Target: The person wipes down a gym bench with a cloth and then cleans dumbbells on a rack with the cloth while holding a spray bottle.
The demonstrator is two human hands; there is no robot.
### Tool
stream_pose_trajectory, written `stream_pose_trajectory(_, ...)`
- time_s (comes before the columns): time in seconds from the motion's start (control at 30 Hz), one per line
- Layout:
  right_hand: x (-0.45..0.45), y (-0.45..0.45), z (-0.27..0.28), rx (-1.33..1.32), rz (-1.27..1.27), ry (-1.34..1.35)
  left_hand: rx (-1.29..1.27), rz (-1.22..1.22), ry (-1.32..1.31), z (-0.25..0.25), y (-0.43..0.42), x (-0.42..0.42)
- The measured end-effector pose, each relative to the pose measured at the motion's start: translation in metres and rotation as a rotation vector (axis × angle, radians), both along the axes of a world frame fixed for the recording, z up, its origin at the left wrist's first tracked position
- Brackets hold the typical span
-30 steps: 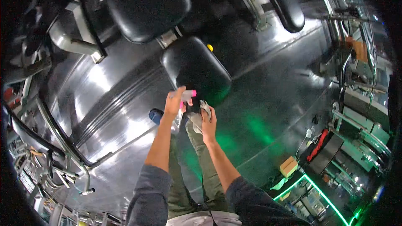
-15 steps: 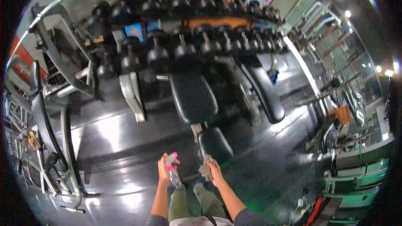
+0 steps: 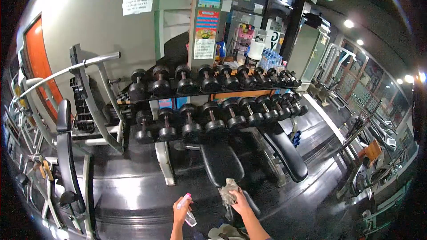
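My left hand (image 3: 179, 213) is wrapped round a small clear bottle (image 3: 190, 219) with a pink top; whether it is a spray bottle I cannot make out. To its right, my right hand (image 3: 241, 202) grips a crumpled grey cloth (image 3: 229, 191). The cloth hangs in front of a black padded bench (image 3: 221, 164) and hides part of its lower end. Both hands are held out low before my body, apart from each other.
Ahead stands a two-tier rack with rows of black dumbbells (image 3: 212, 124). A second bench (image 3: 284, 153) is at the right. A weight machine (image 3: 66, 151) fills the left side. Water bottles (image 3: 270, 58) stand behind the rack, near a fridge (image 3: 309, 58).
My view has tilted up, bringing the wall and posters behind the rack into sight. The hands now appear lower in view, still holding the bottle and the cloth.
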State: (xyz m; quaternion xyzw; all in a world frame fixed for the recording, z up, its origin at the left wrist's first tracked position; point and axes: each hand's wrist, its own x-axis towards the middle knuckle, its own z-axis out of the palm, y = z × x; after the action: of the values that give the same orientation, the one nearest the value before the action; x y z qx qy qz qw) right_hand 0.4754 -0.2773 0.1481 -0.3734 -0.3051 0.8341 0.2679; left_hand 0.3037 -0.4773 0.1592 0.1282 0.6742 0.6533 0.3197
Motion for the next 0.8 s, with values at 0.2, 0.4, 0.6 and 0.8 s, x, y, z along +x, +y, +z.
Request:
stream_pose_trajectory(0.2,-0.005,0.059,0.012,-0.267,-0.074,0.183,0.012,-0.156,0.021,0.005,0.058,-0.018)
stream_pose_trajectory(0.4,-0.032,0.118,0.03,-0.231,-0.11,0.085,0.024,-0.231,0.078,0.027,0.139,-0.045)
stream_pose_trajectory(0.6,-0.063,0.186,0.044,-0.159,-0.148,0.172,0.009,-0.355,0.11,0.045,0.232,-0.072)
stream_pose_trajectory(0.8,-0.084,0.243,0.075,0.003,-0.2,0.143,-0.007,-0.428,0.232,0.056,0.305,-0.109)
